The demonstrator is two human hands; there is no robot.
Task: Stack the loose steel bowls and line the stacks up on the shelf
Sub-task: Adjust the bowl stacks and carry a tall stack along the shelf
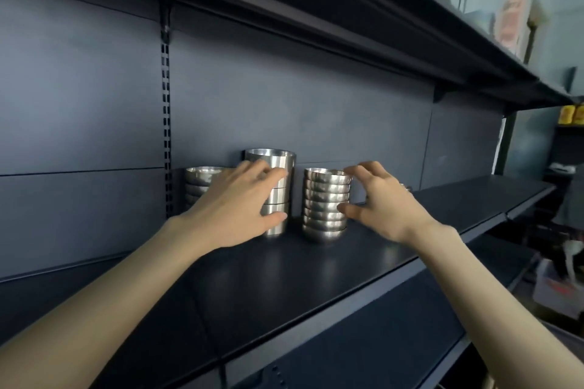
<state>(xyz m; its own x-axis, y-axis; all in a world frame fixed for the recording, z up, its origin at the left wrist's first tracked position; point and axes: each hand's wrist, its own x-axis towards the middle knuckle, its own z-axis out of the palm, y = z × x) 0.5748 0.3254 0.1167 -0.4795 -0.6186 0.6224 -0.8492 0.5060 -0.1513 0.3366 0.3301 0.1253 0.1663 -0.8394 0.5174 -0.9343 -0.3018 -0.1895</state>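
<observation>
Your left hand (pixel 234 208): fingers wrap tall steel cup stack (pixel 281 161). Your right hand (pixel 382 205): fingers spread, thumb touching bowl stack (pixel 325 199) on shelf (pixel 284 278).

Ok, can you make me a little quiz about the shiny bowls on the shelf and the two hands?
1. True or false: the left hand is on the tallest stack.
2. Fill the gap: on the shelf, the tallest stack stands ___ the other two stacks.
3. Which stack is the right hand nearest? A) the left stack B) the tallest stack C) the round-bowl stack

Key: 1 true; 2 between; 3 C.
</observation>
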